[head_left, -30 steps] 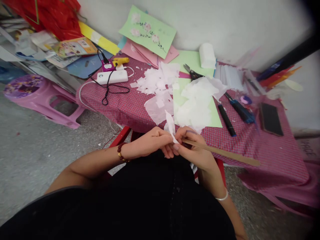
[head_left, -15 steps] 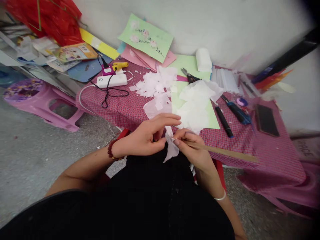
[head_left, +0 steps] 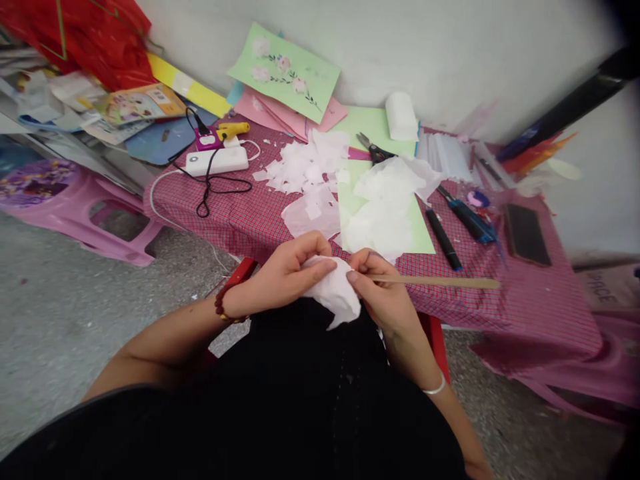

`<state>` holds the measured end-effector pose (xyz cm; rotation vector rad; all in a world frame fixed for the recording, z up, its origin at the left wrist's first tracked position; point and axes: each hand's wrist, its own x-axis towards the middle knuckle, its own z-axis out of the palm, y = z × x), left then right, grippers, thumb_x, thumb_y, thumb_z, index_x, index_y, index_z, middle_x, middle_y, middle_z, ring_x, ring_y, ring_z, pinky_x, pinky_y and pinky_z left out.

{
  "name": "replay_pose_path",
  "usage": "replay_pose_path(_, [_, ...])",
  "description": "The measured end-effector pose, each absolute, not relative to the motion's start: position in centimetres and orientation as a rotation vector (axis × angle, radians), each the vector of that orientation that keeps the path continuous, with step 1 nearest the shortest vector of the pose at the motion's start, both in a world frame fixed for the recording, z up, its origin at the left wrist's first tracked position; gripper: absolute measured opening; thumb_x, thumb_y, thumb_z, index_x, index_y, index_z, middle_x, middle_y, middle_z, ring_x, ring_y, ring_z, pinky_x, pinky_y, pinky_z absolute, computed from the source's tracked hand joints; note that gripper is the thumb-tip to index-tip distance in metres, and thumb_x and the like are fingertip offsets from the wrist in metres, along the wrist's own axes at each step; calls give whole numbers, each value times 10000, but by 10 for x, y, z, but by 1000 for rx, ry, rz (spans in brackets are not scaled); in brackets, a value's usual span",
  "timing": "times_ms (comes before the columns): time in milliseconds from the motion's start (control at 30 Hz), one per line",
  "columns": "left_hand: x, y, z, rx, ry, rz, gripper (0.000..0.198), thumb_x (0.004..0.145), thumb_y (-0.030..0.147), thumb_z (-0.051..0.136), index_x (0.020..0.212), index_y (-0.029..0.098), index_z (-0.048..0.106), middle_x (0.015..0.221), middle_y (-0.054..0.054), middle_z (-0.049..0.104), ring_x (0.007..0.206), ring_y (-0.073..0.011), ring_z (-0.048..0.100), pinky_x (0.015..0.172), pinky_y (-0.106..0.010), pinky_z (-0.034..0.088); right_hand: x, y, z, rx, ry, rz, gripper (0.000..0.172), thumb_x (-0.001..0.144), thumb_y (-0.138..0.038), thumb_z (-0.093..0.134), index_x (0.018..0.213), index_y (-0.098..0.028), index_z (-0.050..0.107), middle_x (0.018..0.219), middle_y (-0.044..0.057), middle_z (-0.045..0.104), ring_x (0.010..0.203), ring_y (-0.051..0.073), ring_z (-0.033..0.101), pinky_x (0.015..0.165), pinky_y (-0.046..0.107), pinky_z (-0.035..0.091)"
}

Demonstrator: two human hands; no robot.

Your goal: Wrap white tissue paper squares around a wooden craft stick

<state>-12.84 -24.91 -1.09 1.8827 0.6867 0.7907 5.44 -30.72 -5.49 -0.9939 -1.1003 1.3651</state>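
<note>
My left hand (head_left: pixel 285 275) pinches a piece of thin white paper (head_left: pixel 336 291) between thumb and bent fingers, just in front of the table edge. The paper's lower corner hangs down over my black top. My right hand (head_left: pixel 383 290) is closed on a flat wooden stick (head_left: pixel 450 283) that points right, and its thumb tip touches the paper's right edge. Beyond my hands, torn white scraps (head_left: pixel 305 167) and larger white sheets (head_left: pixel 383 223) lie on the table, the sheets partly over green paper (head_left: pixel 425 237).
On the checked tablecloth (head_left: pixel 530 300) are black scissors (head_left: pixel 375 150), a black marker (head_left: pixel 444 240), a blue cutter (head_left: pixel 470 217) and a dark phone-like slab (head_left: pixel 527 235). A white power strip (head_left: pixel 217 161) with cables is at the left. A pink stool (head_left: pixel 90 213) stands left.
My left fingers have curled and closed on the white paper, which is now spread wider between my hands. The stick has swung up to nearly level. The view has shifted slightly.
</note>
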Motion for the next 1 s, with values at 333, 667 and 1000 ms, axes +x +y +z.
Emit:
replay_pose_path(333, [-124, -248, -5, 1570, 750, 360, 152, 743, 261, 651, 754, 111, 637, 666, 25, 568, 577, -57, 464, 522, -159, 344, 53, -305, -53, -816, -1120, 1322, 170, 746, -204, 676, 736, -209, 507, 765, -18, 481, 701, 123, 448, 596, 258, 340])
replay_pose_path(667, [-128, -247, -3, 1384, 848, 383, 131, 728, 239, 669, 747, 122, 613, 591, 57, 510, 510, -34, 411, 469, -140, 305, 65, -303, -46, -777, -959, 1349, 147, 747, -187, 662, 748, -219, 519, 657, -55, 436, 526, 84, 373, 504, 255, 274])
replay_pose_path(1000, [-124, -251, -10, 1825, 870, 632, 47, 753, 176, 613, 737, 133, 624, 650, 24, 574, 574, -65, 476, 529, -171, 355, 59, -306, -51, -1045, -1185, 1138, 80, 768, -204, 652, 701, -205, 607, 690, -23, 505, 593, 106, 434, 537, 269, 297])
